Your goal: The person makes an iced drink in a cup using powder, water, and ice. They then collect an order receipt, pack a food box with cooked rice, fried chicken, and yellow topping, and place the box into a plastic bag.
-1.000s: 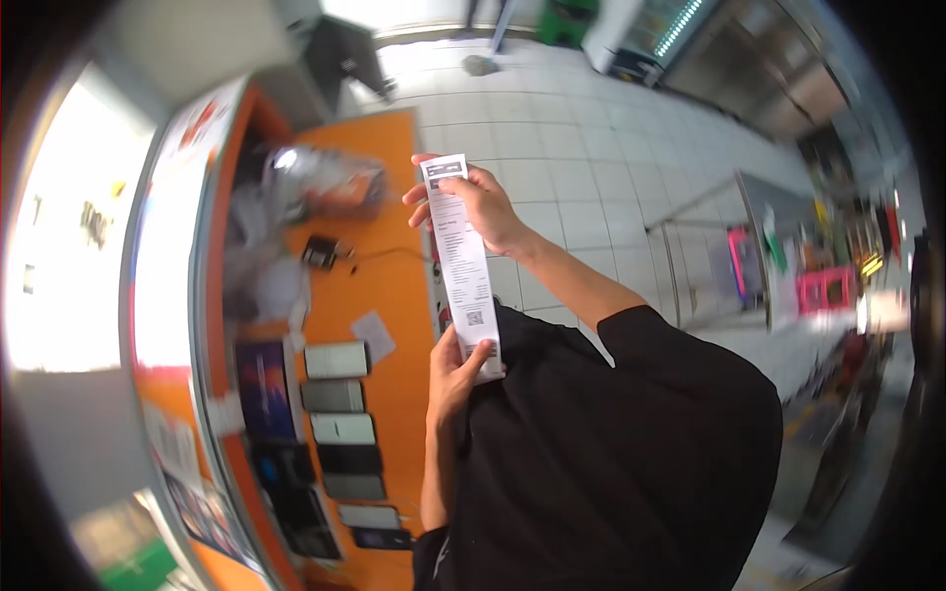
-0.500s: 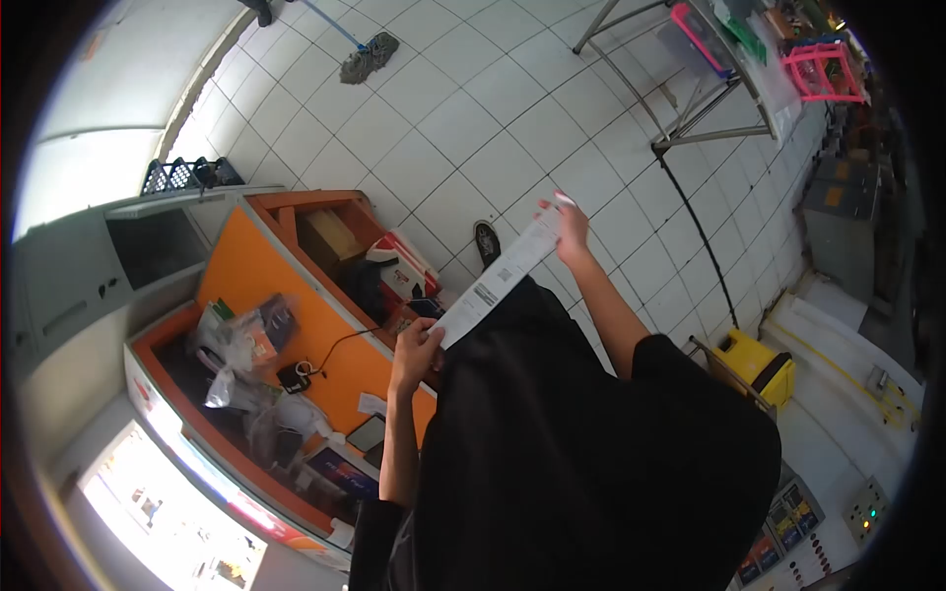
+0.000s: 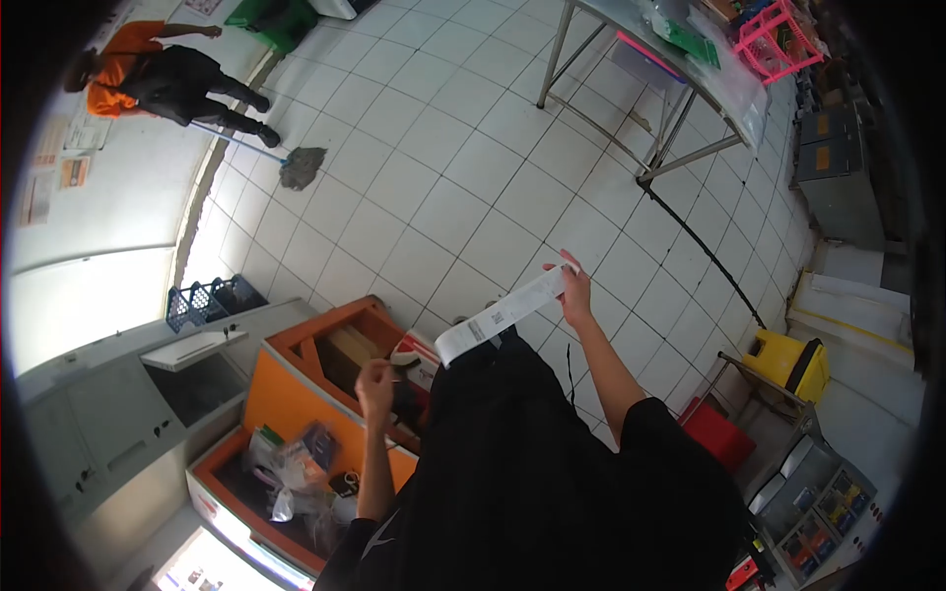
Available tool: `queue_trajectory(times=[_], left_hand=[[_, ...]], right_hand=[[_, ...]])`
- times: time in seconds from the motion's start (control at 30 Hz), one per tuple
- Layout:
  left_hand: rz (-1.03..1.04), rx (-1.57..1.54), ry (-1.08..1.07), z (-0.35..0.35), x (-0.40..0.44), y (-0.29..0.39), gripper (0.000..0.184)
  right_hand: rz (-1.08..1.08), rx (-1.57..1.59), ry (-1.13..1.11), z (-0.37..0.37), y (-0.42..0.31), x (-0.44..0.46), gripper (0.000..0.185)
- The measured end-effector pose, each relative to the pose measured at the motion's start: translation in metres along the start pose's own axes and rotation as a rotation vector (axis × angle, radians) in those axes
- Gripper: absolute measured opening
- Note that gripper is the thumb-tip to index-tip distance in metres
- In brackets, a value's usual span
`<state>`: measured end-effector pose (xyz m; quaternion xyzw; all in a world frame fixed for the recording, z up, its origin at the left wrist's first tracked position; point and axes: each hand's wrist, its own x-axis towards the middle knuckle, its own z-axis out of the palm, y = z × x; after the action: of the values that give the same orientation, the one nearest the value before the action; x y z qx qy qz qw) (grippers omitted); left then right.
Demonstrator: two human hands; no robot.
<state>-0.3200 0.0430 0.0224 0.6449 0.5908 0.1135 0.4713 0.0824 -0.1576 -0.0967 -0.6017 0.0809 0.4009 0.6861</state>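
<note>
A long white printed paper slip (image 3: 501, 313), like a receipt with a square code on it, stretches across in front of my dark clothing. My right hand (image 3: 572, 294) grips its upper right end between thumb and fingers. The slip's lower left end is loose and bends down a little. My left hand (image 3: 374, 388) is off the paper, raised above the edge of the orange counter. Its fingers are curled in, and I see nothing between them.
Plastic bags (image 3: 296, 478) and other items fill the orange counter (image 3: 271, 389) at lower left. A person (image 3: 172, 79) in an orange top holds a mop (image 3: 301, 169) on the tiled floor. A metal-legged table (image 3: 655, 108) stands at upper right, a yellow container (image 3: 783, 362) at right.
My left hand has let go of the slip and moved left. My right hand still holds its end. The view has shifted, bringing the person with the mop into sight.
</note>
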Motion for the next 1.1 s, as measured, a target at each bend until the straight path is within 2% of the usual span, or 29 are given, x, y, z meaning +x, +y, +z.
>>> queue_trajectory(times=[0.03,0.1,0.17,0.2,0.23,0.3,0.37,0.43,0.47,0.5,0.53,0.57,0.6,0.63,0.67,0.7,0.73,0.77,0.8,0.83,0.87,0.9,0.93,0.97,1.0,1.03,1.07,1.1], left_hand=[[0.194,0.320,0.118,-0.025,0.017,0.001,0.009],[0.283,0.422,0.142,-0.087,0.071,-0.043,0.013],[-0.032,0.259,0.099,-0.140,0.122,-0.026,0.016],[0.066,0.371,0.163,-0.158,0.160,-0.021,0.018],[0.160,0.481,0.224,-0.167,0.193,-0.015,0.020],[0.305,0.386,0.230,-0.158,0.252,0.021,0.023],[0.244,0.186,0.125,-0.118,0.310,0.042,0.024],[0.279,0.226,0.028,-0.051,0.393,0.005,0.026],[0.229,0.234,-0.106,-0.010,0.417,0.008,0.026],[0.111,-0.052,-0.402,0.035,0.454,-0.012,0.024],[0.149,0.097,-0.501,0.066,0.427,0.052,0.023],[0.338,0.244,-0.690,0.118,0.466,0.050,0.021],[0.122,0.255,-0.823,0.144,0.442,0.125,0.022],[0.374,0.386,-0.975,0.173,0.456,0.161,0.022],[0.398,0.400,-0.972,0.208,0.468,0.205,0.022],[0.425,0.412,-0.963,0.240,0.475,0.245,0.023],[0.579,0.370,-0.890,0.268,0.481,0.276,0.023],[0.751,0.314,-0.796,0.304,0.497,0.326,0.023],[0.709,0.296,-0.782,0.330,0.502,0.374,0.022],[0.821,0.250,-0.746,0.360,0.515,0.412,0.024],[0.809,0.122,-0.829,0.398,0.545,0.430,0.024],[0.566,0.033,-0.899,0.418,0.545,0.472,0.026],[0.394,0.009,-0.939,0.443,0.563,0.484,0.026],[0.220,-0.004,-0.978,0.461,0.587,0.491,0.027],[0.390,0.096,-0.934,0.469,0.599,0.497,0.028],[0.550,0.192,-0.889,0.469,0.601,0.500,0.029],[0.397,0.111,-0.993,0.458,0.595,0.528,0.033],[0.250,0.025,-1.090,0.444,0.585,0.569,0.038]], right_hand=[[-0.055,-0.047,0.022,-0.005,-0.008,0.019,0.039],[-0.132,-0.144,0.051,-0.033,-0.027,0.036,0.035],[-0.184,-0.230,0.079,-0.082,-0.051,0.028,0.032],[-0.216,-0.269,0.103,-0.095,-0.061,0.015,0.033],[-0.195,-0.222,0.231,-0.101,-0.068,-0.017,0.032],[-0.113,-0.246,0.470,-0.128,-0.060,-0.077,0.034],[0.012,-0.353,0.650,-0.188,-0.012,-0.125,0.044],[0.112,-0.378,0.833,-0.226,0.021,-0.142,0.056],[0.203,-0.364,0.957,-0.234,0.035,-0.155,0.060],[0.253,-0.479,0.982,-0.239,0.038,-0.163,0.061],[0.309,-0.593,1.003,-0.248,0.041,-0.168,0.062],[0.262,-0.617,1.044,-0.256,0.035,-0.163,0.063],[0.219,-0.648,1.083,-0.262,0.026,-0.152,0.064],[0.163,-0.662,1.164,-0.252,0.006,-0.137,0.063],[0.099,-0.676,1.239,-0.230,-0.031,-0.116,0.063],[0.044,-0.738,1.139,-0.201,-0.085,-0.094,0.058],[-0.013,-0.801,1.034,-0.176,-0.135,-0.069,0.054],[-0.158,-0.759,0.960,-0.167,-0.176,-0.018,0.050],[-0.318,-0.707,0.880,-0.162,-0.221,0.048,0.046],[-0.453,-0.650,0.795,-0.150,-0.262,0.108,0.043],[-0.497,-0.587,0.659,-0.120,-0.309,0.172,0.039],[-0.540,-0.534,0.520,-0.089,-0.357,0.235,0.037],[-0.496,-0.646,0.351,-0.067,-0.394,0.287,0.034],[-0.425,-0.452,0.107,-0.035,-0.419,0.335,0.033],[-0.303,-0.476,-0.107,-0.001,-0.454,0.367,0.032],[-0.206,-0.463,-0.190,0.047,-0.488,0.391,0.028],[-0.035,-0.287,-0.336,0.079,-0.498,0.423,0.025],[-0.087,-0.458,-0.455,0.112,-0.514,0.452,0.022]])
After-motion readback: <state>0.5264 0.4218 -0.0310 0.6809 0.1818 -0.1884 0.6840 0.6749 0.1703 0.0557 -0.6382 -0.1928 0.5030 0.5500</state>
